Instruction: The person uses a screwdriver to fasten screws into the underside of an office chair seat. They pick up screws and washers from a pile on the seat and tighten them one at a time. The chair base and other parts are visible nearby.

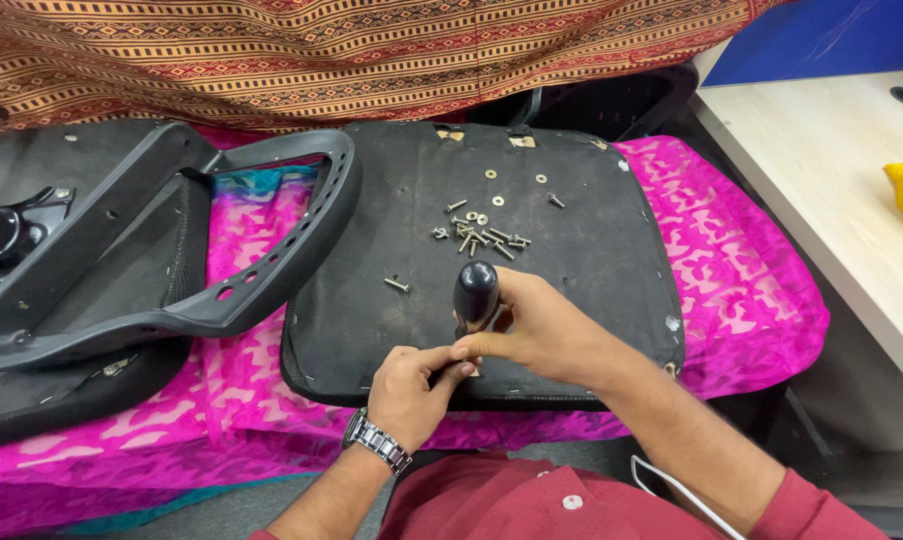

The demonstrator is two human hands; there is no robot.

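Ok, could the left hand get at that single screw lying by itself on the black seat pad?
Probably yes. The lone screw lies in the open on the seat pad, just beyond the left hand, with nothing between. That hand is pinching near the screwdriver tip, though.

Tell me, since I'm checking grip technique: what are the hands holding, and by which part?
The right hand holds a screwdriver by its black handle, just below the rounded top. The left hand pinches near its lower end; the tip is hidden.

A pink patterned cloth (742, 290) carries a black seat pad (572, 250) and black backrest frame (222, 290).
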